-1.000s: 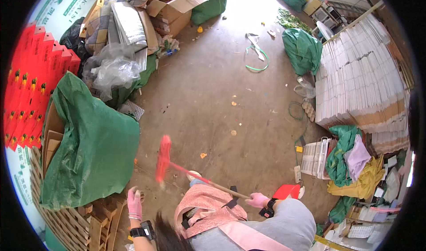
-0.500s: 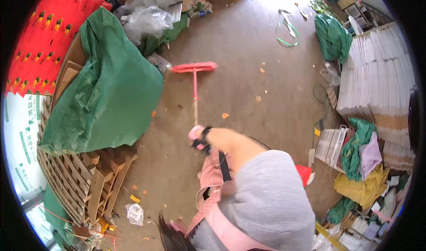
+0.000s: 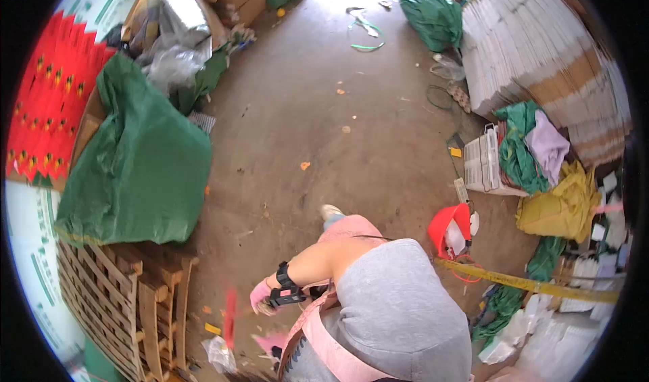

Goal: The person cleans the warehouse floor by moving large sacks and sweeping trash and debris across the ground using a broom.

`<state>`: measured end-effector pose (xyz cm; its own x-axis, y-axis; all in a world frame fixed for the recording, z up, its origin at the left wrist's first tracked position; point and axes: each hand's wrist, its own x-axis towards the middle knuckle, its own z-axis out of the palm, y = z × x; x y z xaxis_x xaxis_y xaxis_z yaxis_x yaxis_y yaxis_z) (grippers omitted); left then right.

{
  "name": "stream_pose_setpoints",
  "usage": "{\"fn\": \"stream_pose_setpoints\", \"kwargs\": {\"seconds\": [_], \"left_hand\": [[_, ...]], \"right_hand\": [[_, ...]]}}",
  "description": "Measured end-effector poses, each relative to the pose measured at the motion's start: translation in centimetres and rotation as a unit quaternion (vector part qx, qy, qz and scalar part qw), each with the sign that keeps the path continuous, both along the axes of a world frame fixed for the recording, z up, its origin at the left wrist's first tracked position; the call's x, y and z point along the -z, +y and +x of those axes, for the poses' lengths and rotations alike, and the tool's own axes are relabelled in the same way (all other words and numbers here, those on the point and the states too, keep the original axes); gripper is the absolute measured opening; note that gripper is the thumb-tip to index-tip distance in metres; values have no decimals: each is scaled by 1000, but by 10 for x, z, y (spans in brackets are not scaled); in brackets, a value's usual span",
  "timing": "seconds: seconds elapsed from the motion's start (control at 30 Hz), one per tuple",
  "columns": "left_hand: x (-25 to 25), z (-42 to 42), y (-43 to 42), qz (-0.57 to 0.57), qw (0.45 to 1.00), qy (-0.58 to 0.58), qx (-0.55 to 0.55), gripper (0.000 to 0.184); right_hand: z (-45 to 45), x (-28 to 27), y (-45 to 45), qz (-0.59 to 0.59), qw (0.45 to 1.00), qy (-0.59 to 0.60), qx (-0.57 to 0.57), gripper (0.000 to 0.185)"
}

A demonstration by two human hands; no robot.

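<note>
My right hand (image 3: 262, 297), in a pink glove with a black strap and device at the wrist, reaches left, its fingers curled. It appears closed round the broom's handle, though the handle is barely visible there. The red broom head (image 3: 230, 318), smeared by motion, stands at the lower left, beside a crumpled clear plastic bag (image 3: 220, 353) on the floor. My left hand (image 3: 272, 343) is a pink blur close to my body, its fingers indistinct. One shoe (image 3: 330, 211) shows ahead of me.
At left are wooden pallets (image 3: 101, 301), a green sheet (image 3: 145, 172) and red printed cardboard (image 3: 51, 105). To the right stand a red bucket (image 3: 443, 228), a white crate (image 3: 481, 160) and stacked cardboard sheets (image 3: 527, 37). Orange scraps (image 3: 305, 166) dot the concrete floor.
The broom has swung from straight ahead back to the lower left, near my body. My right hand has moved down and left with it. The view has shifted, exposing the red bucket.
</note>
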<state>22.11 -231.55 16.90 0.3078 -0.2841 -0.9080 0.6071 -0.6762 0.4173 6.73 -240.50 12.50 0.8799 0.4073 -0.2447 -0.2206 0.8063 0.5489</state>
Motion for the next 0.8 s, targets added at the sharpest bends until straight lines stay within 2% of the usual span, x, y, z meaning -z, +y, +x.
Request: {"fn": "stream_pose_setpoints", "kwargs": {"seconds": [0.07,0.17,0.2,0.23,0.27,0.3,0.33,0.37,0.4,0.43,0.47,0.5,0.53,0.57,0.6,0.63,0.67,0.77,0.8], "left_hand": [[-2,-5,-9,-11,1000,10,-10,22],[-8,-26,-28,-12,1000,22,-12,21],[-9,-38,-36,-13,1000,26,-12,21],[-7,-52,-46,-18,999,27,-13,21],[-6,-73,-57,-15,999,31,-16,21],[8,-83,-65,-40,998,44,-22,21],[42,-82,-80,-103,984,112,94,18],[41,-120,-95,-83,976,156,125,18],[31,-173,-109,-64,966,200,151,17],[60,-209,-123,-66,923,322,200,17],[53,-263,-135,-73,864,434,245,17],[51,-325,-141,22,941,279,192,14],[23,-389,-137,-19,948,209,240,17],[24,-428,-143,-84,897,277,335,8],[25,-468,-139,-80,902,243,347,11],[16,-502,-141,-71,865,283,408,13],[9,-529,-140,-61,823,322,464,16],[-21,-580,-131,-153,755,295,565,25],[-21,-584,-135,-141,752,292,573,32]], "right_hand": [[-60,-118,-19,-57,994,-1,-89,30],[-115,-134,-13,-202,968,-100,-105,30],[-153,-155,-10,-348,929,-80,-100,27],[-194,-176,1,-484,869,-53,-93,25],[-226,-169,12,-555,822,19,-125,21],[-266,-160,24,-652,751,-49,-92,20],[-303,-163,42,-708,689,33,-151,18],[-350,-179,58,-817,539,72,-193,16],[-398,-208,74,-727,643,107,-216,16],[-432,-157,105,-774,587,122,-203,18],[-466,-207,118,-757,520,221,-327,22],[-496,-177,152,-772,474,321,-278,25],[-525,-147,186,-778,419,413,-220,29],[-547,-179,204,-726,436,497,-186,33],[-563,-191,221,-690,432,554,-174,37],[-576,-201,238,-670,405,603,-153,38],[-586,-208,249,-649,407,626,-143,38],[-615,-185,284,-582,413,696,-81,37],[-622,-184,284,-557,411,720,-50,37]]}}
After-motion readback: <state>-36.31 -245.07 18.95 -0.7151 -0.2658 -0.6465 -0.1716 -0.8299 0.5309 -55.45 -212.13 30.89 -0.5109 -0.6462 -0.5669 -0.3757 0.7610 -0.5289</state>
